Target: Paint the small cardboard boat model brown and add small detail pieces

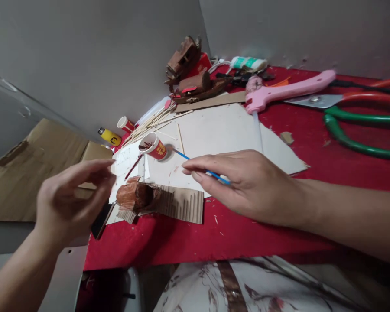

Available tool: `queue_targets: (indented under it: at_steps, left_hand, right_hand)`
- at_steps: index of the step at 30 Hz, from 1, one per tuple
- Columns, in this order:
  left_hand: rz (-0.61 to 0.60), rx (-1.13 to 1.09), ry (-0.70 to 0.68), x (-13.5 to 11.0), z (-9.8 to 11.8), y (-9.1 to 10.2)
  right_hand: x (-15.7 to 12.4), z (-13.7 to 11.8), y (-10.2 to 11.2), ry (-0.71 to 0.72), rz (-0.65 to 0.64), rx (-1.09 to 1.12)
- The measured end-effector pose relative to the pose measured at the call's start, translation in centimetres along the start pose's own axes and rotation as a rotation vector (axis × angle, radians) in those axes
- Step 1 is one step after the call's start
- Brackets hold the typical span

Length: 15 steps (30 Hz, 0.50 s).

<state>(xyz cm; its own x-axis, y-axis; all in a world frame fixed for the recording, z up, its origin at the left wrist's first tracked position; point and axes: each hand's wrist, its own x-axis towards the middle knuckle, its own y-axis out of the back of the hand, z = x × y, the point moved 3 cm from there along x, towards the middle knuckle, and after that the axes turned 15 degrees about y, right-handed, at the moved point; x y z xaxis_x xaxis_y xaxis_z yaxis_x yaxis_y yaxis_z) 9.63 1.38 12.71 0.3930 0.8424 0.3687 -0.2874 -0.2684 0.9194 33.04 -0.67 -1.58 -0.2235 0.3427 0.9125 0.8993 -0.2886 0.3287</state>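
Note:
My right hand (243, 184) is closed in a pinch around a thin blue paintbrush (182, 154). The brush's tip points left, close to a red-and-white paper cup (157, 147) stained brown inside. My left hand (73, 197) is raised at the left, fingers curved with a gap between thumb and forefinger, and nothing shows in it. Just right of that hand, a brown-painted rounded cardboard model piece (134, 193) rests on a strip of corrugated cardboard (185, 206). Neither hand touches it. A dark red stick (133, 167) lies beside the cup.
White board (211, 125) covers part of the red tabletop (188, 242). Behind stand brown model boats (198, 84), thin wooden sticks (149, 123), another paper cup (126, 124) and a yellow bottle (109, 136). A pink glue gun (289, 89) and shears (344, 112) lie right; cardboard (26, 173) is left.

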Motion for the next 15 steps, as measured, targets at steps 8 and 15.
queue_targets:
  at_steps: [8,15]
  left_hand:
    - [0.239,-0.276,0.495,-7.3,-10.2,0.9]
    - [0.035,-0.429,0.710,-11.8,-16.4,-4.5]
  right_hand:
    - [0.0,-0.2,0.3,0.001,-0.010,-0.031]
    - [-1.7,0.8,0.3,-0.176,-0.062,-0.221]
